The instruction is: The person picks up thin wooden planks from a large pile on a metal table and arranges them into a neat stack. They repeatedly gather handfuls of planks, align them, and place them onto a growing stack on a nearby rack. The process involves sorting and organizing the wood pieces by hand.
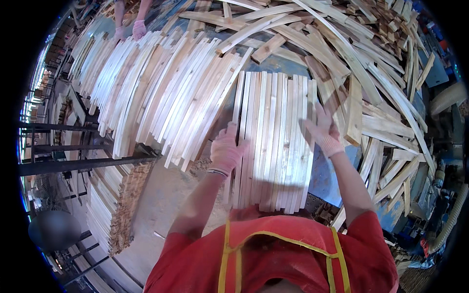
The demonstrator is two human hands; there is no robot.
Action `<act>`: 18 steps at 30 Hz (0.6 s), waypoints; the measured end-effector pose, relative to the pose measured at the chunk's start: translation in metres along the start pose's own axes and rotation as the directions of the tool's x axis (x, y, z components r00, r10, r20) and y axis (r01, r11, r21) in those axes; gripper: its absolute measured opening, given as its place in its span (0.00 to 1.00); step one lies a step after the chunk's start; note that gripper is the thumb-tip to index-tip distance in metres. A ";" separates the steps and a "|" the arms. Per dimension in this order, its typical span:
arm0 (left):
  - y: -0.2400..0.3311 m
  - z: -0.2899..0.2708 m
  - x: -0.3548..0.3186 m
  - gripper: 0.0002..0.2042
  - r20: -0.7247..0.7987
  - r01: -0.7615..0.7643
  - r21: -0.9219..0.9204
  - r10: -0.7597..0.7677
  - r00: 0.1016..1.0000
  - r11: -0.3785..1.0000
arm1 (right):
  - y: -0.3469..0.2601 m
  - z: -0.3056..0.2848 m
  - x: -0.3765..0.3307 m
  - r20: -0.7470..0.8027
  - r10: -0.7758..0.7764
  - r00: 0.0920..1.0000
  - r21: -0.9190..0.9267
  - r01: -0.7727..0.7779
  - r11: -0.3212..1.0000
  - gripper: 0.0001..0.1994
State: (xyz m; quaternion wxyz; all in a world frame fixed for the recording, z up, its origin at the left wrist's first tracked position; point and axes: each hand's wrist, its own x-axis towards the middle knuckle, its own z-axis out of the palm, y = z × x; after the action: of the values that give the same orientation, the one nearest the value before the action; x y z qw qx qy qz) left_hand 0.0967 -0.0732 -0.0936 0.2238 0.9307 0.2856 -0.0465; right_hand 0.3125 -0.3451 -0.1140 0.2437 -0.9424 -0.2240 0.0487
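Observation:
A row of pale wooden strips [273,136] lies side by side in front of me, long ends pointing toward my body. My left hand [226,150], in a pinkish work glove, rests against the row's left edge, thumb apart from the fingers. At the right edge my right hand [324,131], gloved alike, has its fingers spread, with the thumb over the outermost strips. Neither hand is wrapped round a single strip. The near ends of the strips reach my red apron [283,244] with yellow trim.
More strips [161,93] lie in a long slanted row to the left. Another person's gloved hands [139,30] are at its far end. Loose boards [342,53] are heaped at the far right. A stack of strips [117,205] stands lower left, beside a dark metal bar [88,165].

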 end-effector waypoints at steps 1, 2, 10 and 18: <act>0.028 -0.013 0.000 0.38 0.081 0.103 0.108 -0.112 0.990 0.989 | -0.025 -0.008 0.023 0.017 -0.043 0.999 0.019 0.042 0.999 0.40; 0.034 -0.008 -0.002 0.39 0.040 0.029 0.161 -0.036 0.999 0.987 | -0.056 -0.018 0.049 0.029 -0.093 0.995 0.046 0.091 0.995 0.39; 0.051 0.029 -0.024 0.42 -0.136 -0.214 0.369 0.280 0.950 0.904 | -0.085 0.017 0.162 0.196 -0.114 0.974 -0.119 0.139 0.983 0.39; 0.114 0.001 -0.017 0.37 0.197 -0.258 0.015 0.251 0.948 0.966 | -0.099 -0.047 0.081 0.078 -0.174 0.982 0.723 0.065 0.688 0.41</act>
State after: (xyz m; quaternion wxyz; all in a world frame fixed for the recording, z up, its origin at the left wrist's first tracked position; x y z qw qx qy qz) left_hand 0.1459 -0.1663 -0.0462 0.2359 0.9551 0.1391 -0.1131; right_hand 0.3551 -0.2520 -0.0232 0.5779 -0.7502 -0.2648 0.1820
